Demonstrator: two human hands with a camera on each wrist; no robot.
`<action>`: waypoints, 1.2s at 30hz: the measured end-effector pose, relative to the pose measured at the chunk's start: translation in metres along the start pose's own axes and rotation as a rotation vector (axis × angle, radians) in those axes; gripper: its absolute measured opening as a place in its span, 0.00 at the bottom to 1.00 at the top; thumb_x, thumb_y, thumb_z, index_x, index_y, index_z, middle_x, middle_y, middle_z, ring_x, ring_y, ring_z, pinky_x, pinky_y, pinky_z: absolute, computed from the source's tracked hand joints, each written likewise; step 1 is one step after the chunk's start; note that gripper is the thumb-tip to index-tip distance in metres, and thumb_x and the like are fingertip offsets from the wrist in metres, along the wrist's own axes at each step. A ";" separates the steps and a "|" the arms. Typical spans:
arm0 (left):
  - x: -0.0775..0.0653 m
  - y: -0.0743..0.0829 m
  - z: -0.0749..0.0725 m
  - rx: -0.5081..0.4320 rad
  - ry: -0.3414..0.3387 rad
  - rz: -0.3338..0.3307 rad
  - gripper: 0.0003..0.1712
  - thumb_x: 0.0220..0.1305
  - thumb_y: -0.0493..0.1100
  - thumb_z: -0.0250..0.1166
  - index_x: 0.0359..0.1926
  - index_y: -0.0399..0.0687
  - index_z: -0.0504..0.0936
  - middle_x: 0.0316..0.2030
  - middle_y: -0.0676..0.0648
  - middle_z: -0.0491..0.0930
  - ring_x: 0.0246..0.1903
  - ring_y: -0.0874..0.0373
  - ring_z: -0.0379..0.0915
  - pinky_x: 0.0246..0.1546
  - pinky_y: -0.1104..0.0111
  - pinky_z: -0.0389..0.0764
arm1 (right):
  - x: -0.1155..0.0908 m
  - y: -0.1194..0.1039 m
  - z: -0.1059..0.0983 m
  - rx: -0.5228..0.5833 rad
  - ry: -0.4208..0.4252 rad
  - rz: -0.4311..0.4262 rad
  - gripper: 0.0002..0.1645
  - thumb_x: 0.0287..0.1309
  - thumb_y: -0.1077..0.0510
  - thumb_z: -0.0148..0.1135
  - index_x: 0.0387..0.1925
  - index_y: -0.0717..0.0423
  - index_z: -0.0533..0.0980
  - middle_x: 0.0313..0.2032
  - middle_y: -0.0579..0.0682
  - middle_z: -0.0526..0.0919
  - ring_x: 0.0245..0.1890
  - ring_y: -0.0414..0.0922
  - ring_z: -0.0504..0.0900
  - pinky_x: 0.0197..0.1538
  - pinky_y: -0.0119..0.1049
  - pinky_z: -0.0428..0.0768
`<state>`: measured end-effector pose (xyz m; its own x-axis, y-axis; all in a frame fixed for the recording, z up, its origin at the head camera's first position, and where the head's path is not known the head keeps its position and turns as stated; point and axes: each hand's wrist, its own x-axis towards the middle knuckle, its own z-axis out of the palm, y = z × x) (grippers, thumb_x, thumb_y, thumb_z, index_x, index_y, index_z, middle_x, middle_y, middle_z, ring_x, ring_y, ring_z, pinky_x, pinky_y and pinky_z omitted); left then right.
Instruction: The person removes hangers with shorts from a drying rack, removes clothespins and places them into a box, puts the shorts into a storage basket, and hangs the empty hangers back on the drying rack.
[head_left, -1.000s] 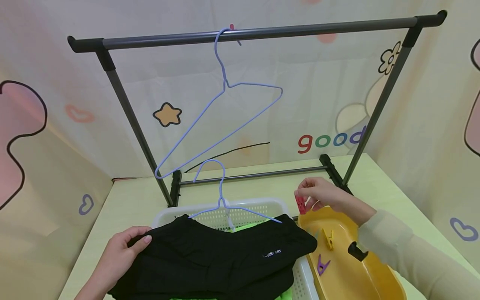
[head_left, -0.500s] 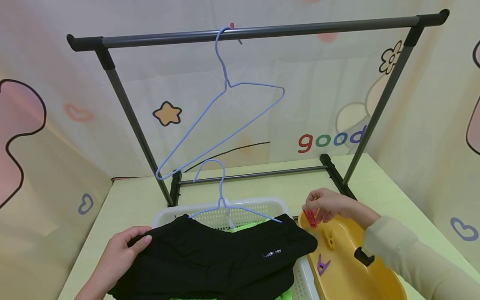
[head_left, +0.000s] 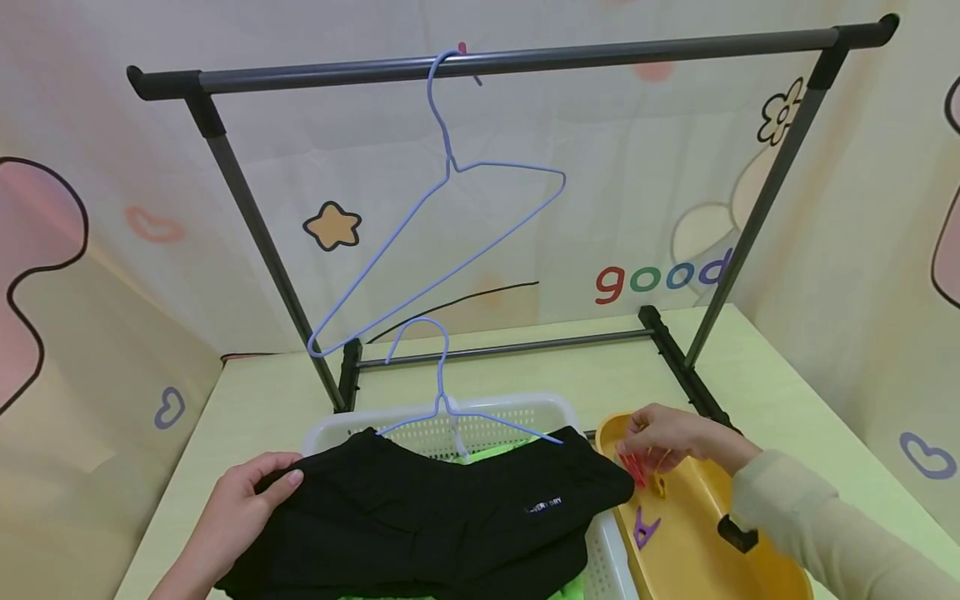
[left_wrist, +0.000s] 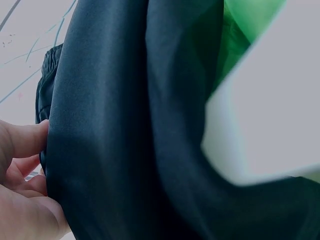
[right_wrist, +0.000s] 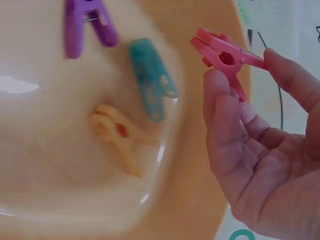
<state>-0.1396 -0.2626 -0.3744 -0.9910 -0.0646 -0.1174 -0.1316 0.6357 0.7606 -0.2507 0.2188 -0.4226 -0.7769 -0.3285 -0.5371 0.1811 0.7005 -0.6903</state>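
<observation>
My left hand (head_left: 242,512) pinches the left edge of a black garment (head_left: 420,517), which lies spread over a white basket (head_left: 337,429). A blue hanger (head_left: 441,379) pokes out of the garment's top, its hook pointing up. In the left wrist view the thumb and fingers grip the dark cloth (left_wrist: 110,120). My right hand (head_left: 675,437) is over the yellow tray (head_left: 705,567), pinching a red clothespin (right_wrist: 222,55) between thumb and fingers. Below it in the right wrist view lie a purple clothespin (right_wrist: 87,25), a teal clothespin (right_wrist: 150,77) and a yellow clothespin (right_wrist: 120,137).
A dark metal rack (head_left: 525,60) stands across the back of the table (head_left: 262,433). From its bar hangs a bare blue hanger (head_left: 375,250), with a small red clip (head_left: 462,47) beside the hook. Bright green cloth (head_left: 498,451) shows inside the basket.
My right hand has moved down and slightly right with the red clothespin, from the tray's far edge to over the yellow clothespin. My left hand keeps its grip on the garment.
</observation>
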 end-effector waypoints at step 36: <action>0.002 -0.001 0.000 0.040 0.006 0.012 0.17 0.61 0.43 0.55 0.49 0.39 0.75 0.47 0.42 0.76 0.45 0.54 0.69 0.45 0.67 0.71 | -0.012 0.029 0.017 -0.235 0.053 0.118 0.15 0.42 0.54 0.67 0.19 0.56 0.69 0.15 0.47 0.73 0.12 0.40 0.71 0.17 0.29 0.74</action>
<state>-0.1416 -0.2636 -0.3751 -0.9927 -0.0611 -0.1044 -0.1184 0.6666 0.7360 -0.2260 0.2326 -0.4447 -0.7905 -0.2063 -0.5767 0.1324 0.8618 -0.4898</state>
